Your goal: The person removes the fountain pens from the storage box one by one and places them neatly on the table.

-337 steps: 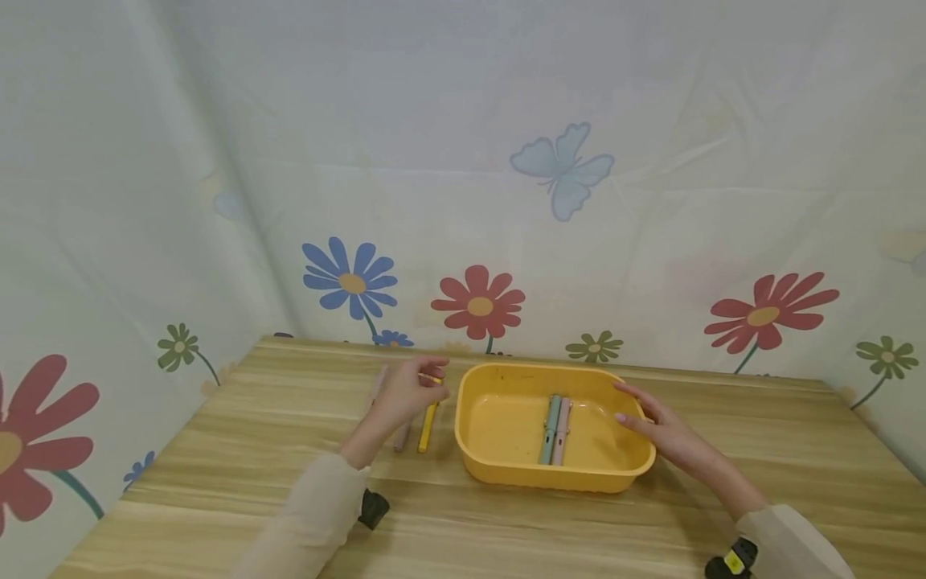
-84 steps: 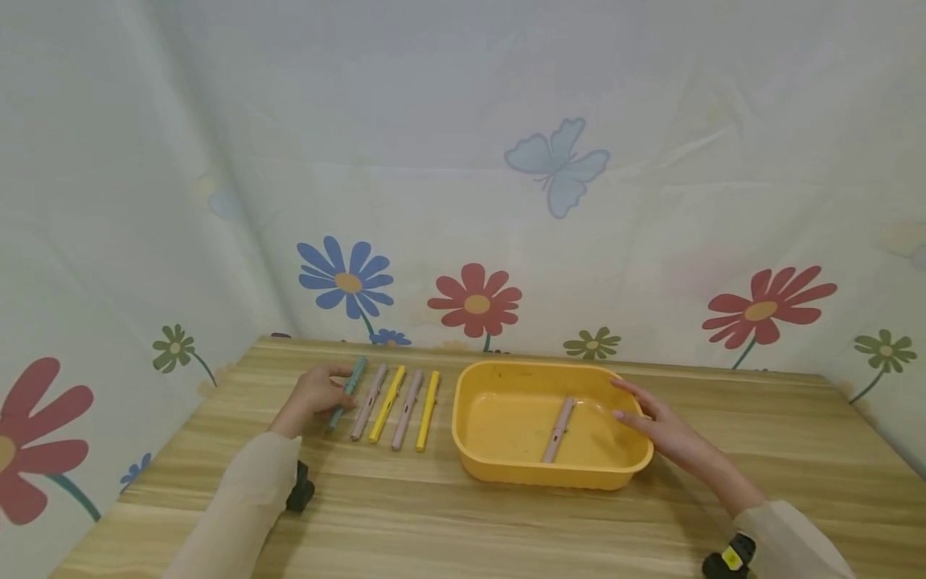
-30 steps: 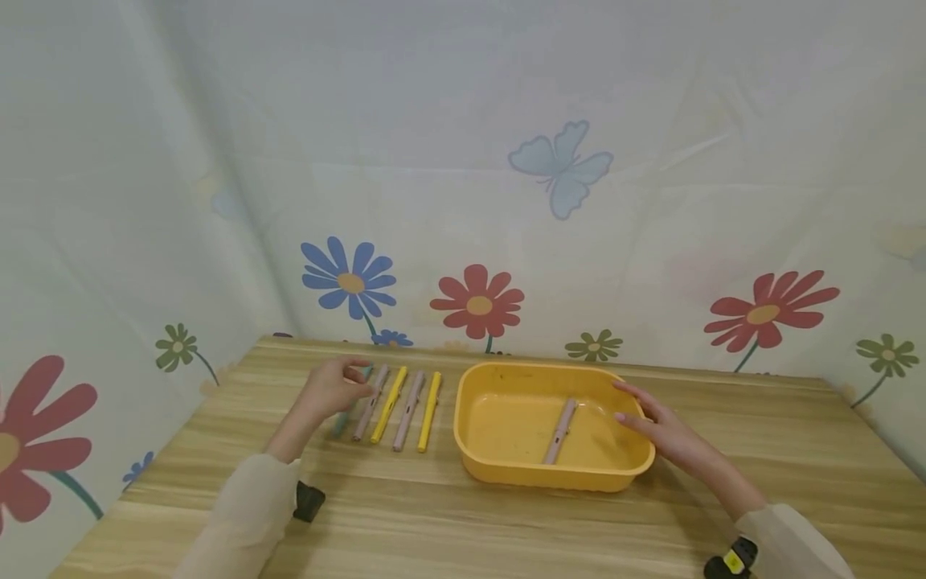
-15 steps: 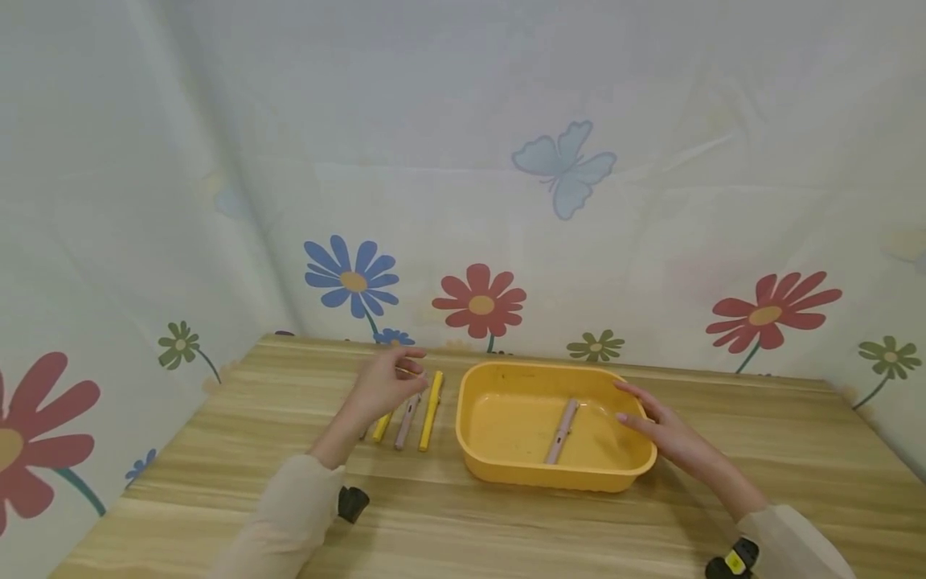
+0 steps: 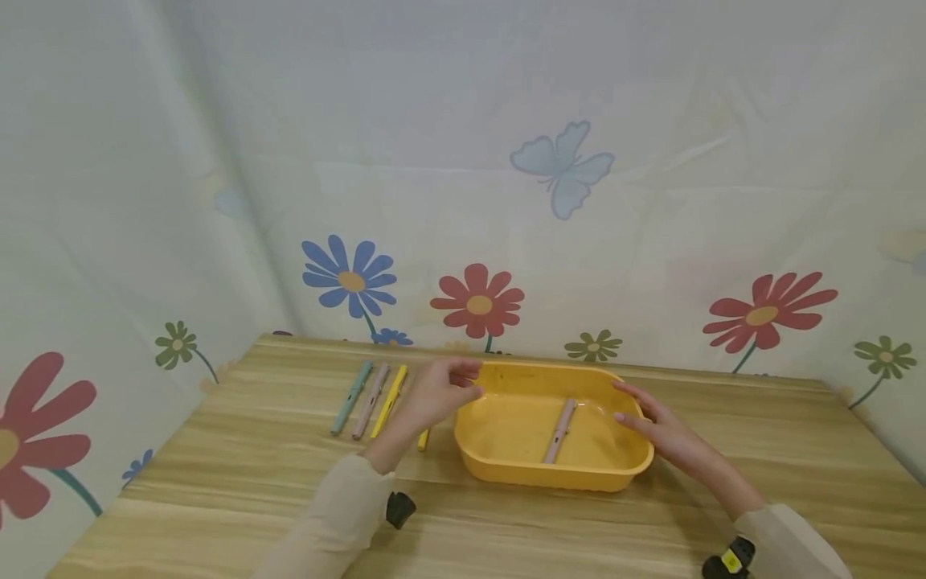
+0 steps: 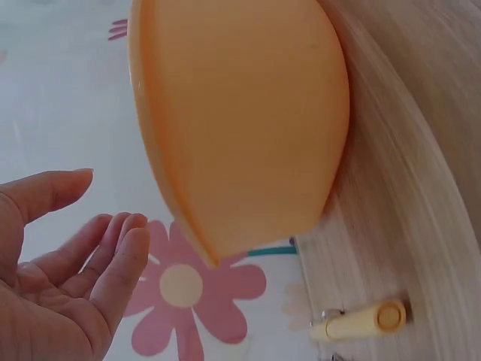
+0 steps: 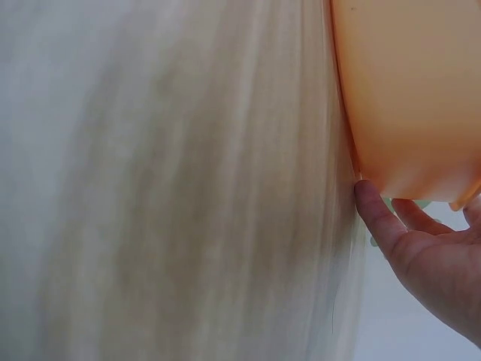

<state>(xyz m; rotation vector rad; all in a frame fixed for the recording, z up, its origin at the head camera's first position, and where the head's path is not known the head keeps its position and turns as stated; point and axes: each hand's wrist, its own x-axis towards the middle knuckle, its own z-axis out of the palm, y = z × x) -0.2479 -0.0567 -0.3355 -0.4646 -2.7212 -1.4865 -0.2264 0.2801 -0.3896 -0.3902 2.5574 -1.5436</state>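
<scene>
My left hand [image 5: 431, 396] hovers at the left rim of a yellow plastic basin [image 5: 535, 476], fingers loosely bent and nothing between thumb and fingertips; the left wrist view shows the same bare hand [image 6: 71, 293] apart from the wall. At the basin's right end, my right hand [image 5: 676, 438] holds the rim, thumb over the inside and fingers along the outer wall. One pink pen [image 5: 560, 430] lies inside. Left of the basin, a green pen [image 5: 352, 399], a pink pen [image 5: 371, 401] and a yellow pen [image 5: 389, 400] lie in a row. Another yellow pen [image 5: 423, 440] is mostly hidden behind my left hand.
The wood-grain table [image 5: 506, 535] extends in front of the basin and to both sides. A white curtain [image 5: 405, 121] printed with flowers and a butterfly hangs behind the table's far edge.
The green pen has gone from the basin to the left end of the row, released by my left hand. That hand has since moved right to the basin. My right hand stays put.
</scene>
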